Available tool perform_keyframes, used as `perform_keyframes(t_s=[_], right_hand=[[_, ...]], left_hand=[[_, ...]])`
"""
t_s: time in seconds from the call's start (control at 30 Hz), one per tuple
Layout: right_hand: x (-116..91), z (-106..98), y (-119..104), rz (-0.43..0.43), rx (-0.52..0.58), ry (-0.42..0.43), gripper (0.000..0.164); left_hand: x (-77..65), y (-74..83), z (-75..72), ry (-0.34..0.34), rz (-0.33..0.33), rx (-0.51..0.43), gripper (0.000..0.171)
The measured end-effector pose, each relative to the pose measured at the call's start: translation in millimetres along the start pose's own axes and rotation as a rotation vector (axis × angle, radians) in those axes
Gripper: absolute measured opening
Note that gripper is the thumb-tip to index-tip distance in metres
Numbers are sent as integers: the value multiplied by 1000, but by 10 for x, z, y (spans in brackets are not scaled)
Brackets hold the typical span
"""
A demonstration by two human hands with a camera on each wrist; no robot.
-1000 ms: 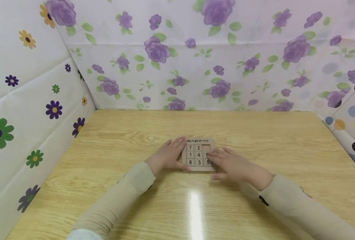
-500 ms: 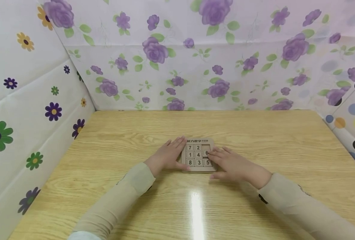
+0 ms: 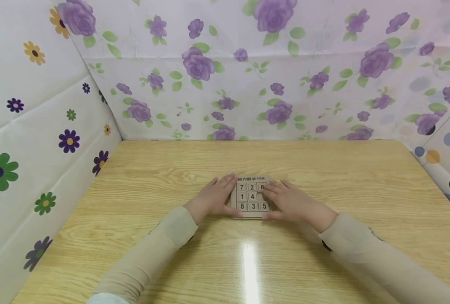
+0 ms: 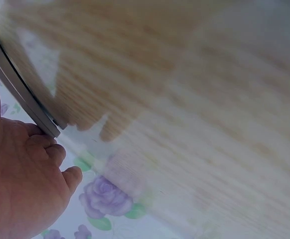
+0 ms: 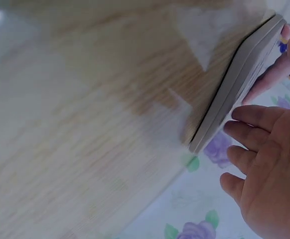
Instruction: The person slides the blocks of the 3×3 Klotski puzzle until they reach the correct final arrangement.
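A number slide puzzle (image 3: 252,214), a square wooden-look board with numbered tiles and printed characters along its top, lies flat on the table. My left hand (image 3: 211,197) holds its left side, fingers at the far left corner and thumb on the near left corner. With extended fingers, my right hand (image 3: 291,203) touches the 6 tile (image 3: 261,186) in the top right slot; the thumb rests by the near right corner. The middle right slot shows a gap, partly covered by fingers. The left wrist view catches the board's edge (image 4: 20,89) beside the left fingers.
The wood-grain table (image 3: 172,164) is glossy, with a bright reflection toward the front. Behind it hangs a purple-flowered sheet (image 3: 240,97). A flowered sheet (image 3: 39,169) stands at the left, a dotted one (image 3: 443,169) at the right.
The 6 tile has slid away from me, from the middle right slot to the top right one, under the right fingers. The right hand shifted slightly forward and left; the left hand stayed put.
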State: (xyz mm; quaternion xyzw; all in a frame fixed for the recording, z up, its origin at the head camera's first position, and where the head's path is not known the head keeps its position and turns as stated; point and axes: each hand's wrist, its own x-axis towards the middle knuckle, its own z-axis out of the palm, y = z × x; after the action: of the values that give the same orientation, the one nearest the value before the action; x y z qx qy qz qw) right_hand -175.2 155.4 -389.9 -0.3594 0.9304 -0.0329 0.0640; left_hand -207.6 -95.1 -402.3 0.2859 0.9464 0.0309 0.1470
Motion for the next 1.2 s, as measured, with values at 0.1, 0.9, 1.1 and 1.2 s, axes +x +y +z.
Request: perform_keyframes(t_s=[0.1,0.9,1.1,1.2], right_hand=[[13,-25,-87,-17,10,-21,80],[-126,5,-39,-52,41,-6,77],[-20,-37,-151,-91,34,17,76],[78,-57,-244,-108,59,-13,77]], left_hand=[[2,0,2,-1,-5,7,116],[-4,5,-13,6,-10,9,115],[-11,10,-19,3,-8,7,116],[-5,10,-10,-1,-1,11,115]])
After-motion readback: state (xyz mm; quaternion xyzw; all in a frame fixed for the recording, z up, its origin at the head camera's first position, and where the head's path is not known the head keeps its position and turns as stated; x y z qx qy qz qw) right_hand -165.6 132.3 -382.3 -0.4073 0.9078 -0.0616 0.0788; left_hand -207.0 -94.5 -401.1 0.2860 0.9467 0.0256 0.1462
